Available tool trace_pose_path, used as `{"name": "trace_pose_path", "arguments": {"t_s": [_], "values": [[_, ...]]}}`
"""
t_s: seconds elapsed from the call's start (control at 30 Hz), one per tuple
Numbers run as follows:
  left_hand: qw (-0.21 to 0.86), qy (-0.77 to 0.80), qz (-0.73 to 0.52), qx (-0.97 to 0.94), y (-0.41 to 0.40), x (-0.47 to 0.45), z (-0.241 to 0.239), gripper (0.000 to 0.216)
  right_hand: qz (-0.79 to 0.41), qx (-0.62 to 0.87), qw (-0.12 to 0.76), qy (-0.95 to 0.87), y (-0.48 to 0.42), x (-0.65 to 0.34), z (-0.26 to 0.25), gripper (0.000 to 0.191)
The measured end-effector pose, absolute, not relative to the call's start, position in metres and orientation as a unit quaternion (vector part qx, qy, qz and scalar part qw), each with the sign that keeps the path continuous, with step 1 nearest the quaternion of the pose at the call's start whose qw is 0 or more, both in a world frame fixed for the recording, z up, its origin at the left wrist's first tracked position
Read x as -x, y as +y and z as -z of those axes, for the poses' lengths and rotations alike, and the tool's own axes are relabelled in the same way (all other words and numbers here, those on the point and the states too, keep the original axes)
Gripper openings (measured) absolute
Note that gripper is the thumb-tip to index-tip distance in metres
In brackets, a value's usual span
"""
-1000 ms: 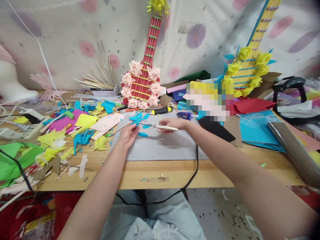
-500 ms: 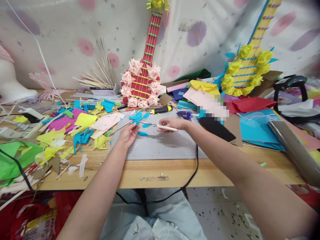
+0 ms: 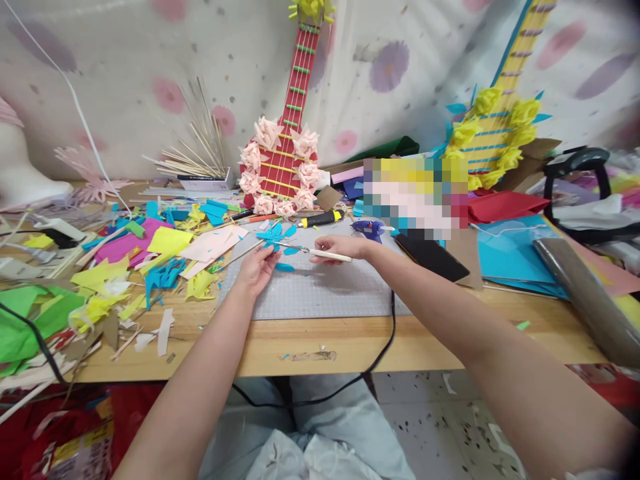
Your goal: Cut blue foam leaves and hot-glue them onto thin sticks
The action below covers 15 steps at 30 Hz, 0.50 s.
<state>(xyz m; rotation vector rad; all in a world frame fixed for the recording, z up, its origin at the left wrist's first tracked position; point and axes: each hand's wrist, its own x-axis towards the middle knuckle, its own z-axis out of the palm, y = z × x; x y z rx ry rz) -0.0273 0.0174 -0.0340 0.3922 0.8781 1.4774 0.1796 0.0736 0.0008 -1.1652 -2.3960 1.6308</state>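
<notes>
Over the grey cutting mat [image 3: 320, 300], my left hand [image 3: 257, 268] pinches a small piece of blue paper [image 3: 270, 248]. My right hand [image 3: 337, 248] is closed round the white handles of a pair of scissors [image 3: 331, 255], its blades pointing left to the paper at my left fingertips. Whether the blades are apart I cannot tell. Several blue leaf-shaped paper cutouts [image 3: 285, 231] lie just beyond my left hand, and another blue leaf [image 3: 285, 267] rests on the mat under the blades.
A red paper guitar [image 3: 285, 160] with pink flowers stands behind the mat; a yellow one [image 3: 493, 137] leans at right. A blue glue gun [image 3: 369, 229] and a black-yellow cutter [image 3: 321, 219] lie beyond my hands. Paper scraps [image 3: 170, 240] cover the left. A black cable [image 3: 393, 327] crosses the table edge.
The whole view has shifted slightly. Both hands keep nearly the same position, with the scissors still at the blue paper.
</notes>
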Motion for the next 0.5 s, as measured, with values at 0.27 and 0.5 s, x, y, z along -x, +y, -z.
{"name": "trace_pose_path", "arguments": {"t_s": [0.27,0.5], "values": [[0.635,0.386,-0.648,-0.163,0.0173,0.0279,0.0356,0.016,-0.522,0.376,0.018,-0.765,0.0755,-0.1785,-0.0001,0.045],[0.639,0.368,-0.654,-0.17,0.0168,0.0305,0.0384,0.014,-0.524,0.367,0.011,-0.769,0.0737,-0.1763,-0.006,0.044]]}}
